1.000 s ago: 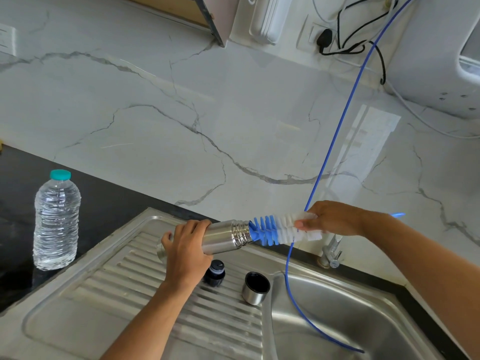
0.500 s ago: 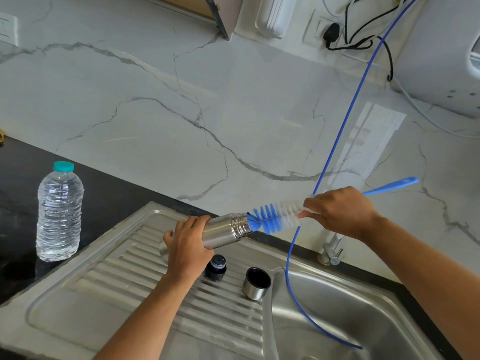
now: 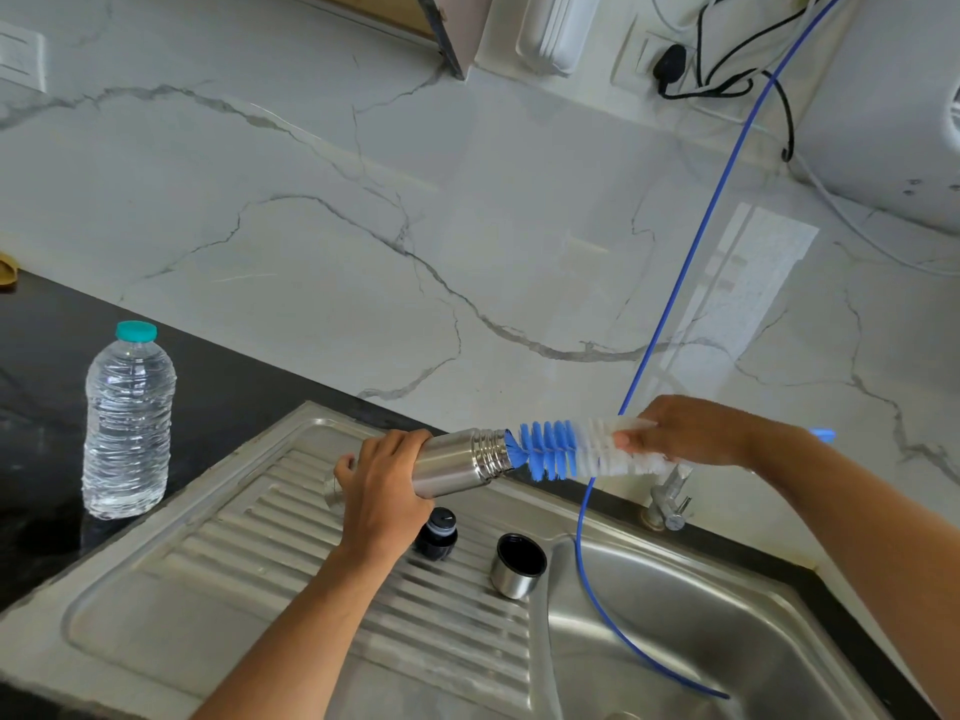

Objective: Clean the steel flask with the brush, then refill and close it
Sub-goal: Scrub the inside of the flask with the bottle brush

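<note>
My left hand (image 3: 382, 491) grips the steel flask (image 3: 462, 459) around its body and holds it nearly level above the drainboard, mouth pointing right. The blue and white bottle brush (image 3: 563, 452) has its blue tip in the flask's mouth. My right hand (image 3: 685, 433) is closed on the white bristles near the handle, whose blue end shows past my wrist. On the drainboard under the flask stand the black stopper (image 3: 436, 535) and the steel cup lid (image 3: 518, 563).
A capped plastic water bottle (image 3: 127, 423) stands on the black counter at left. The steel sink basin (image 3: 691, 641) lies at right with a tap (image 3: 670, 493) behind it. A thin blue hose (image 3: 691, 252) drops from the wall into the basin, crossing behind the brush.
My right hand dropped and its handle levelled out compared with half a second ago. The brush stays at the flask's mouth, with the blue bristles mostly outside.
</note>
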### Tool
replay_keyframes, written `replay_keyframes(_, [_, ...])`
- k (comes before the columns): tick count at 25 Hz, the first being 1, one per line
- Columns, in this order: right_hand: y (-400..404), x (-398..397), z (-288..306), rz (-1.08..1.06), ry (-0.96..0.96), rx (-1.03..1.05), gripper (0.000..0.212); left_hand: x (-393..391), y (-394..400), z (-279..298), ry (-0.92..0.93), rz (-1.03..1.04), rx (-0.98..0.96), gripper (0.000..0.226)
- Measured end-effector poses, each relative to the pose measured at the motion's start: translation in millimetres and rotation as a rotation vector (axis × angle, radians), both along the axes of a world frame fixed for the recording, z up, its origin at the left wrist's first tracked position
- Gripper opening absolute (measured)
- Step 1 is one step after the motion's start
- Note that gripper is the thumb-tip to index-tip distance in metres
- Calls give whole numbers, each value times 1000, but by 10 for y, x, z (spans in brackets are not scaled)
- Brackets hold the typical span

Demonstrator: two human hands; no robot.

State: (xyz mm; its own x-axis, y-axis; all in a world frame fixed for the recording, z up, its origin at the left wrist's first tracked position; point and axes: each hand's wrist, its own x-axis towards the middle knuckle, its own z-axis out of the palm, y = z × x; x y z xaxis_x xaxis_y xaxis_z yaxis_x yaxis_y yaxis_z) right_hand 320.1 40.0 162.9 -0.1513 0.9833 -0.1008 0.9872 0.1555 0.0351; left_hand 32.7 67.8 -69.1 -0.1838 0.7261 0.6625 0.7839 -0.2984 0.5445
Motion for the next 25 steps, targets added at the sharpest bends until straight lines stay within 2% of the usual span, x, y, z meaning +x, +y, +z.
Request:
replay_keyframes(3, [-13, 100, 16, 344, -322, 482, 90, -34, 18, -23, -41, 23, -65, 79])
replay_keyframes(5, [-87, 201, 126, 356, -439, 626, 83, -61, 24, -26, -96, 48, -99, 77])
replay_keyframes(7, [-160, 242, 185, 285, -473, 595, 70, -62, 14, -10, -123, 55, -105, 78])
replay_keyframes(9, [-180, 275, 145, 287, -426, 531, 66, -54, -2, 15, -123, 45, -88, 78])
replay_keyframes(12, [-169, 313, 25, 207, -250, 477, 57, -42, -41, 61, -130, 51, -83, 77])
replay_keyframes(15, [-89, 334, -177, 67, -61, 379, 63, -58, -69, 102, -155, 50, -73, 76])
replay_keyframes(21, [361, 18, -995, 42, 230, 236, 61, -135, -74, 239, -291, 57, -46, 77])
replay_keyframes(25, [863, -421, -1520, 51, 283, 132, 38, -167, -53, 263, -322, 55, -12, 75])
